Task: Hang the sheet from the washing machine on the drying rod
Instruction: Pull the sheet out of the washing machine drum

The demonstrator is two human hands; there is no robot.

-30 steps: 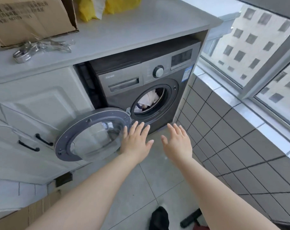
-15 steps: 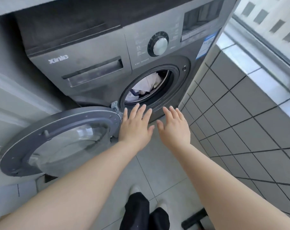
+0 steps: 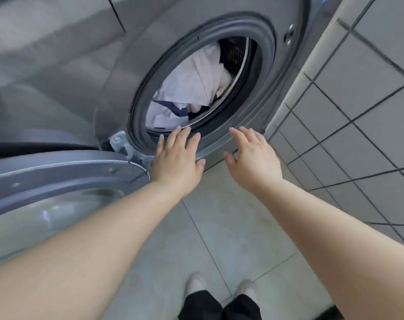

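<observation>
The grey front-loading washing machine fills the upper part of the view, and its round door stands swung open to the left, with the glass facing up. Inside the drum opening lies the sheet, a crumpled white cloth with a dark blue part near its lower edge. It rests against the lower left of the drum and reaches up toward the middle of the opening.

Both arms of the person stretch forward toward the opening. The left hand has its fingers straight and slightly spread, palm down, and holds nothing. Its fingertips lie at the lower rim of the opening, just below the bottom edge of the sheet; whether they touch the rubber seal cannot be told. The right hand is also spread and holds nothing, with fingers relaxed and the thumb pointing to the left. It is in front of the lower right part of the door ring, a little more apart from the sheet than the left hand. Neither grip touches the sheet.

On the right stands a wall of grey tiles with dark joints. Below, on the pale floor, the person's light shoes and black trouser legs are visible.
</observation>
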